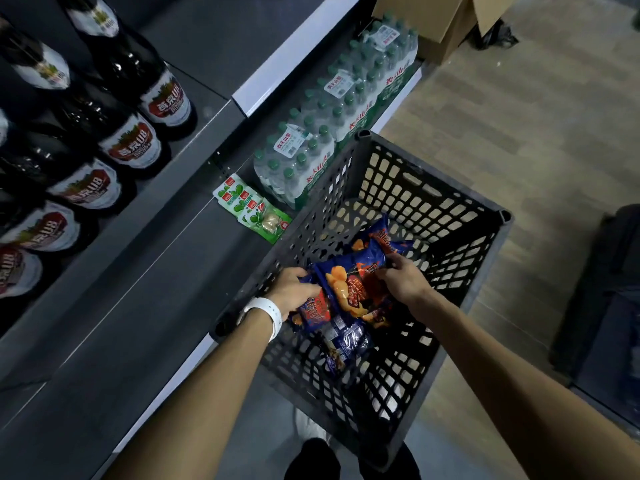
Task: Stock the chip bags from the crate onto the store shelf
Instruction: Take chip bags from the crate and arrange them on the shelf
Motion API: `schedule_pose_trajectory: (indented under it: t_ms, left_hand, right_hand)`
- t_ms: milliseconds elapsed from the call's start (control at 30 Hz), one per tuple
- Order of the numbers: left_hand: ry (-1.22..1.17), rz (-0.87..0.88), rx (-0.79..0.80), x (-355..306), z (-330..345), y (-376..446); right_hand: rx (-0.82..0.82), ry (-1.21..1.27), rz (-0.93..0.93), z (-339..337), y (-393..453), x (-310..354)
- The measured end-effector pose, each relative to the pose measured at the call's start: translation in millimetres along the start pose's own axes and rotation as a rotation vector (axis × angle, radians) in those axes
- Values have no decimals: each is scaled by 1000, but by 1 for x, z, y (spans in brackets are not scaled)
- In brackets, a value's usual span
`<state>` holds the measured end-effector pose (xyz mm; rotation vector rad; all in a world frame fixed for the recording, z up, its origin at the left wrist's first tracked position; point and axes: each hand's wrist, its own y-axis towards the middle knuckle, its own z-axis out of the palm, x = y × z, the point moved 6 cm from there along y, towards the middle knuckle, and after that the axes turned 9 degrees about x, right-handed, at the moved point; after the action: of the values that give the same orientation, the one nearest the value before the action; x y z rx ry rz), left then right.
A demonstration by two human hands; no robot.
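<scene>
Head view: I have both hands inside the crate (pixel 433 202), left hand (pixel 294 289) gripping one chip bag (pixel 313 311), right hand (pixel 403 280) pinching another bag (pixel 349 289) near the left wall. Risk: slick foil slipping, or bags snagging the rim on lifting toward the shelf (pixel 166 271).

I read "U8" with Chinese characters on the beer bottles' (pixel 130 142) labels and red "农夫山泉" on the water packs (pixel 349 109).
</scene>
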<state>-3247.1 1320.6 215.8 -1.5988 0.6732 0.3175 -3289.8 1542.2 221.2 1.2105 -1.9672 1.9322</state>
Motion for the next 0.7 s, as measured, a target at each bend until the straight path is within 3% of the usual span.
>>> schedule_pose_trajectory:
  t_ms: [233, 467, 700]
  left_hand:
    - [-84, 2, -99, 7, -3, 2]
    - [-29, 80, -127, 2, -2, -3]
    - [-23, 188, -126, -9, -4, -8]
  right_hand:
    - [-117, -301, -153, -16, -17, 28]
    - [116, -605, -277, 9, -36, 36]
    - [269, -585, -345, 20, -39, 51]
